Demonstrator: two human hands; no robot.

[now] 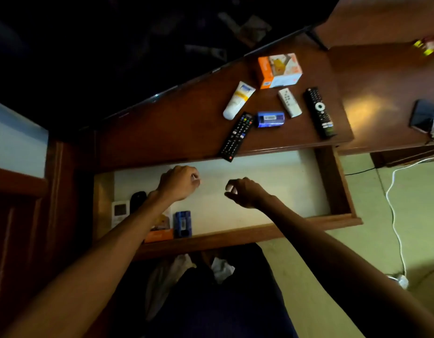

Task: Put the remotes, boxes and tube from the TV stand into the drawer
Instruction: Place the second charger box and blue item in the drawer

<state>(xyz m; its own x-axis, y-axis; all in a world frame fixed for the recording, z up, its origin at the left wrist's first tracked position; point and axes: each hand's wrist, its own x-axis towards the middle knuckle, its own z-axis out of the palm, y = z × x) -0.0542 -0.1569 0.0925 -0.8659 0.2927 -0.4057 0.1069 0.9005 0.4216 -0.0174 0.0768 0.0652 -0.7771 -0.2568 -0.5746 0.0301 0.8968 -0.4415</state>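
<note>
The drawer [332, 186] stands pulled out across the middle of the frame, its pale floor mostly bare. In its lower-left corner sit a small white device [120, 214], a dark rounded object [138, 197], an orange box [160, 234] partly hidden by the left forearm, and a blue box [183, 223] standing just beside it.

Above the drawer, on the dark wooden TV stand [186, 123], the remaining things cluster in the upper right of the frame: an orange-and-white box [279, 70], a white tube [238, 100] with a yellow band lying at a slant, a blue box on its side [270, 119], a small white remote [289, 102], a long black remote [319, 112] with a pale round pad, and a second black remote [236, 136] whose lower end overhangs the stand's front edge.

The left hand [179, 182] and right hand [245, 192] hover over the drawer's centre, well apart from each other, fingers loosely curled inward, holding nothing.
</note>
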